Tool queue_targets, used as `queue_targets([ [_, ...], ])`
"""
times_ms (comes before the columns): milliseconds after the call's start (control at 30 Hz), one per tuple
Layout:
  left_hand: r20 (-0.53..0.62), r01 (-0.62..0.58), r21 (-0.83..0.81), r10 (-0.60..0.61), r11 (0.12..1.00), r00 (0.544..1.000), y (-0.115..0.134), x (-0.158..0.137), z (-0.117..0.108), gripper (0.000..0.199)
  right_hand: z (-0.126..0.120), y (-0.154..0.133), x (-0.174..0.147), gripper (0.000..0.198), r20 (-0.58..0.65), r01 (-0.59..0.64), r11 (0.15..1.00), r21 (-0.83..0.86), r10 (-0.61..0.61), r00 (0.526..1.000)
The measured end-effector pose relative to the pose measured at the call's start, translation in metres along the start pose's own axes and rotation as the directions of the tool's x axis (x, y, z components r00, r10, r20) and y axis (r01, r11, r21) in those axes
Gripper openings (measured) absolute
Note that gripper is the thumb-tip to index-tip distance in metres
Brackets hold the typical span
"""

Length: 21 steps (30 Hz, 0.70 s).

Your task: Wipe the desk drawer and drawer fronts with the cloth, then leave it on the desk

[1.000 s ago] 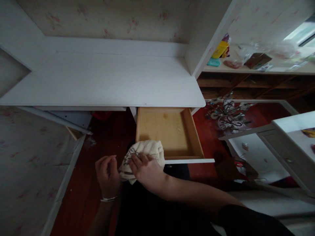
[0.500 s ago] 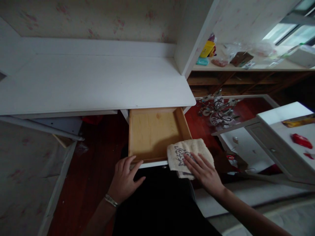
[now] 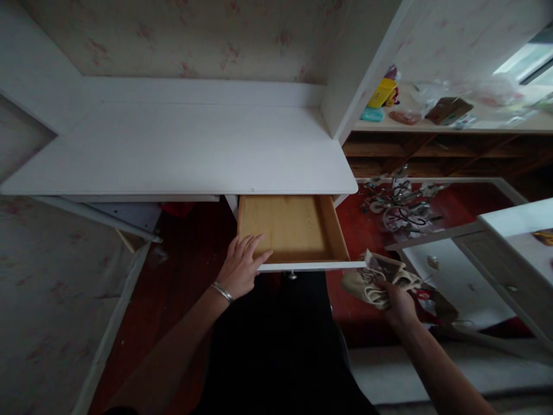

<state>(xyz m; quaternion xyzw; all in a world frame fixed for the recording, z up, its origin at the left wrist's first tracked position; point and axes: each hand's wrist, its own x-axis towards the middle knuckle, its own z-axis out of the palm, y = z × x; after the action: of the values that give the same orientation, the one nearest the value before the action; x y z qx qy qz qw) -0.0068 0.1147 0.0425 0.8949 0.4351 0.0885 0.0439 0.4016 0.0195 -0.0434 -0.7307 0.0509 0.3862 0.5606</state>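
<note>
I see my left hand (image 3: 242,266) lying flat and open on the front edge of the drawer (image 3: 290,229) under the white desk (image 3: 181,153). My right hand (image 3: 398,304) grips a bunched cloth (image 3: 375,280) just right of the drawer, over red floor (image 3: 185,259). A cluttered shelf (image 3: 432,122) stands right.

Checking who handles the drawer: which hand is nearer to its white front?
Left. The left hand rests on the drawer front at its left end, fingers over the edge. The right hand holds the cloth off past its right end.
</note>
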Motion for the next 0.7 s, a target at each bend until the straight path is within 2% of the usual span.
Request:
queue_targets([
  [67, -0.012, 0.025, 0.034, -0.025, 0.999, 1.000, -0.011, 0.015, 0.000, 0.065, 0.012, -0.002, -0.004, 0.031, 0.037, -0.106, 0.991, 0.080, 0.103, 0.994],
  [200, -0.022, 0.103, 0.109, -0.101, 0.989, 0.995, -0.033, 0.052, 0.000, 0.074, 0.038, -0.004, -0.013, 0.028, 0.176, -0.213, 0.971, 0.106, 0.192, 0.965],
  [333, -0.015, 0.174, 0.204, -0.175, 0.963, 0.985, -0.053, 0.092, -0.001, 0.089, 0.066, 0.004, -0.016, 0.030, 0.212, -0.199, 0.973, 0.116, 0.172, 0.962],
  [433, -0.007, 0.208, 0.269, -0.214, 0.940, 0.977, -0.067, 0.117, -0.001, 0.093, 0.092, 0.011, -0.021, 0.032, 0.269, -0.203, 0.968, 0.147, 0.158, 0.950],
  [600, 0.022, 0.214, 0.283, -0.229, 0.935, 0.973, -0.089, 0.142, 0.003, 0.079, 0.141, 0.021, -0.031, 0.028, 0.387, -0.272, 0.947, 0.171, 0.189, 0.902],
  [700, -0.009, 0.216, 0.286, -0.223, 0.934, 0.975, -0.094, 0.148, 0.004, 0.065, 0.170, 0.025, -0.030, 0.028, 0.414, -0.248, 0.945, 0.214, 0.142, 0.899],
])
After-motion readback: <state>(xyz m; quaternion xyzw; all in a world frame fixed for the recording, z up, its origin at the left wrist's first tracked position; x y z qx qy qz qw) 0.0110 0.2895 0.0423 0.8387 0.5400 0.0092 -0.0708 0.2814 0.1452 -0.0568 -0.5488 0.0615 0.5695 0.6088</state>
